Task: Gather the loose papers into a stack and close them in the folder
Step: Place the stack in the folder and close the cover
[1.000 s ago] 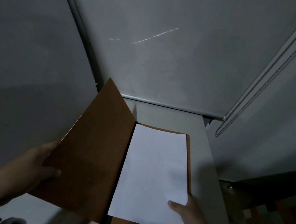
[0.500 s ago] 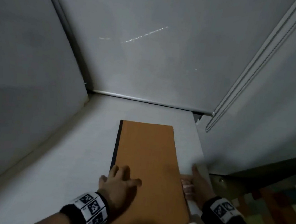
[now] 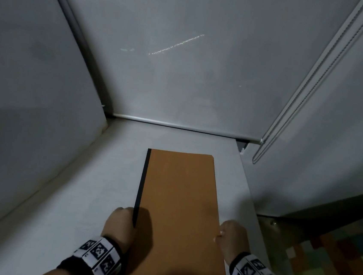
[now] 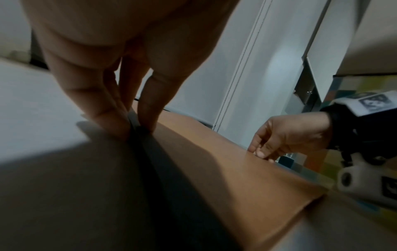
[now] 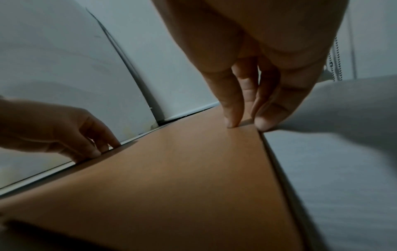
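The orange folder (image 3: 180, 204) with a black spine lies closed and flat on the white table (image 3: 76, 193). The papers are hidden inside it. My left hand (image 3: 122, 223) pinches the spine edge near the front, thumb on the cover and fingers down beside the spine, as the left wrist view shows at the left hand (image 4: 137, 129). My right hand (image 3: 230, 234) pinches the opposite long edge. In the right wrist view the right hand (image 5: 247, 125) has its thumb tip on the folder (image 5: 171, 169) and a finger at the edge.
White walls close in on the left and behind the table. A blind's bead cord (image 3: 291, 104) hangs at the right rear. The table's right edge (image 3: 252, 200) runs just past the folder, with a chequered floor (image 3: 330, 265) below.
The left hand swung the cover shut over the white papers, then slid off the cover to the spine edge. The right hand left the paper and moved to the folder's right edge.
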